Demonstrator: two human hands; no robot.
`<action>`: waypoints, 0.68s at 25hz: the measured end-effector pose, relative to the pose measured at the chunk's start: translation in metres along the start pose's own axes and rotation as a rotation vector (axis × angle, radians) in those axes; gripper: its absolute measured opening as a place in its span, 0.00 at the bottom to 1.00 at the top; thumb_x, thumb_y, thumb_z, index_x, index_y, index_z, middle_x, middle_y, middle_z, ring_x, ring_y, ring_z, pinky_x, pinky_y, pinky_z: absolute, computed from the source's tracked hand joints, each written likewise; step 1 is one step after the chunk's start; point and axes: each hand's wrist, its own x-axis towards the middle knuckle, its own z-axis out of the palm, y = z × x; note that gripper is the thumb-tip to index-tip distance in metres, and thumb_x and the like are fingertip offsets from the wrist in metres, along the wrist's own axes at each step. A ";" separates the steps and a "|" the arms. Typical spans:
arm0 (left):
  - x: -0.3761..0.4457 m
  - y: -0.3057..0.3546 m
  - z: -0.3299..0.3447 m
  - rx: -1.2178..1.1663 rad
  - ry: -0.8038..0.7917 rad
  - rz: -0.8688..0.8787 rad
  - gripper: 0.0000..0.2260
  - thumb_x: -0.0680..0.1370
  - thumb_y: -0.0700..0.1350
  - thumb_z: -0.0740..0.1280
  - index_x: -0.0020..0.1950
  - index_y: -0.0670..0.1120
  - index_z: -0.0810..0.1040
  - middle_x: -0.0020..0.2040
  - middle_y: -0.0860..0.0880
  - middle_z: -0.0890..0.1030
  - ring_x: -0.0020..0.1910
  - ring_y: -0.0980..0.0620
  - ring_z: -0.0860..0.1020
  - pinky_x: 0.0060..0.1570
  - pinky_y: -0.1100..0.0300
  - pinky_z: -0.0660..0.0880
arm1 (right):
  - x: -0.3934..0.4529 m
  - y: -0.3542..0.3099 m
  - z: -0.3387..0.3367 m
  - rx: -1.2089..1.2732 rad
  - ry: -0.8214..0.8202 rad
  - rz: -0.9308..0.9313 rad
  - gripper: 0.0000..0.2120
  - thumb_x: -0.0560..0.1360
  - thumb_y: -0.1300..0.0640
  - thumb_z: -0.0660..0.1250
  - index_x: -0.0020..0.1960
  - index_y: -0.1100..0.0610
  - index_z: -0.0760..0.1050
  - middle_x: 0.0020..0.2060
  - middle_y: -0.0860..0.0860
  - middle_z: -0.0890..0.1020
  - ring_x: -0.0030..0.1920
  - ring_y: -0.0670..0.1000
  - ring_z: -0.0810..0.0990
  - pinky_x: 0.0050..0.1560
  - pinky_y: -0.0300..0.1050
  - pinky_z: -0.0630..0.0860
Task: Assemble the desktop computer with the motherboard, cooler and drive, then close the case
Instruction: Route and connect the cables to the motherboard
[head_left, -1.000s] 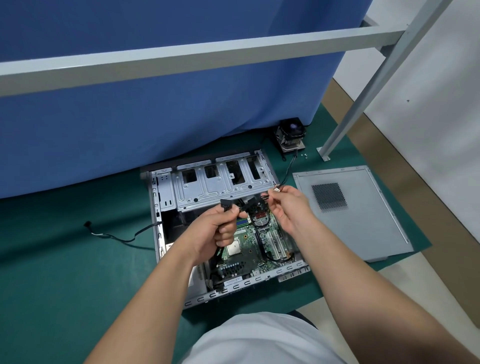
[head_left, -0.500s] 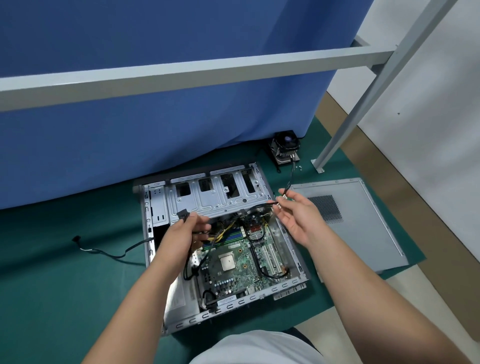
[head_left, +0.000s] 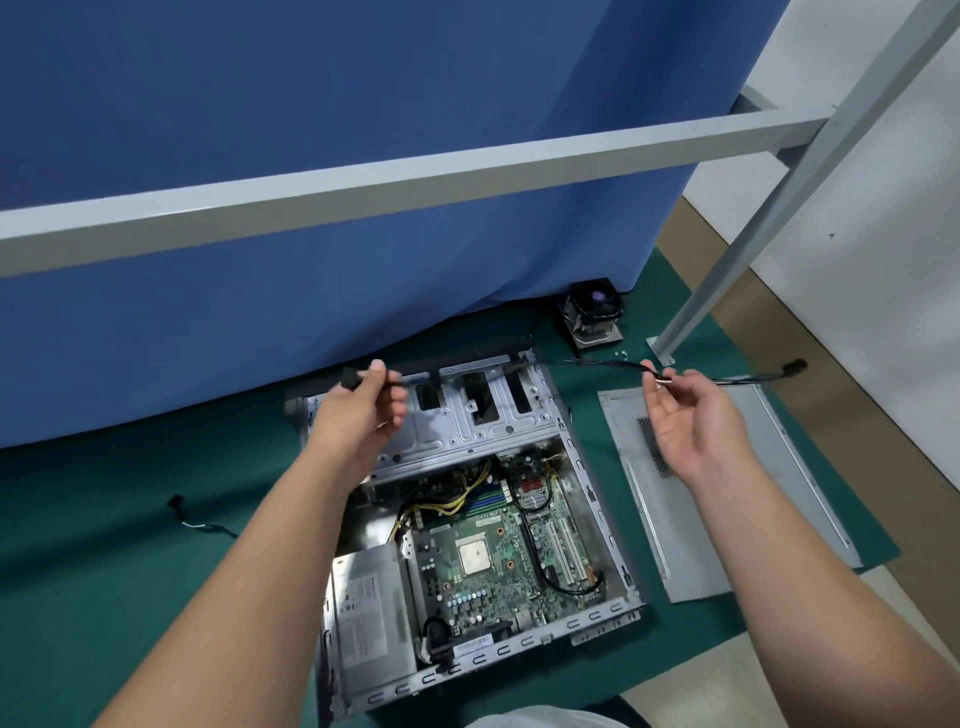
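Note:
An open grey computer case (head_left: 602, 499) lies on a green mat, with the green motherboard (head_left: 483, 561) seated inside and its bare CPU socket showing. My left hand (head_left: 363, 410) grips a black connector with its cable above the drive cage (head_left: 467, 415). My right hand (head_left: 685, 415) pinches a thin cable (head_left: 597, 365) with a small white plug, held up right of the case. The cooler (head_left: 592, 314) with its fan stands at the back by the blue curtain. No drive shows.
The case's side panel (head_left: 727, 499) lies flat to the right on the green mat (head_left: 130, 571). A loose black cable (head_left: 202, 522) lies at left. A grey frame bar (head_left: 415, 182) crosses overhead and its leg (head_left: 727, 260) stands at right. Small screws (head_left: 621, 354) lie near the cooler.
Both hands have risen out of the case and moved apart, left hand to the left with the black connector, right hand to the right with the thin cable. The motherboard is uncovered.

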 end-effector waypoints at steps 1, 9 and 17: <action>0.010 0.006 0.005 -0.038 0.020 0.012 0.12 0.85 0.53 0.63 0.51 0.45 0.80 0.37 0.50 0.83 0.32 0.54 0.79 0.35 0.62 0.76 | 0.002 -0.001 0.004 0.009 -0.022 -0.008 0.09 0.80 0.72 0.59 0.47 0.60 0.71 0.44 0.57 0.78 0.51 0.59 0.87 0.50 0.46 0.83; 0.065 0.017 0.038 -0.218 -0.016 -0.126 0.16 0.85 0.52 0.62 0.72 0.49 0.72 0.69 0.48 0.79 0.59 0.45 0.81 0.58 0.45 0.75 | 0.004 0.044 0.052 -0.251 -0.237 0.002 0.14 0.77 0.78 0.60 0.42 0.62 0.72 0.43 0.58 0.83 0.57 0.61 0.85 0.56 0.46 0.82; 0.036 0.015 0.039 -0.079 0.100 -0.091 0.28 0.84 0.45 0.66 0.81 0.51 0.57 0.65 0.47 0.75 0.57 0.41 0.83 0.55 0.45 0.81 | -0.009 0.116 0.070 -0.647 -0.347 -0.101 0.11 0.75 0.76 0.67 0.43 0.61 0.75 0.46 0.59 0.85 0.54 0.54 0.85 0.58 0.43 0.80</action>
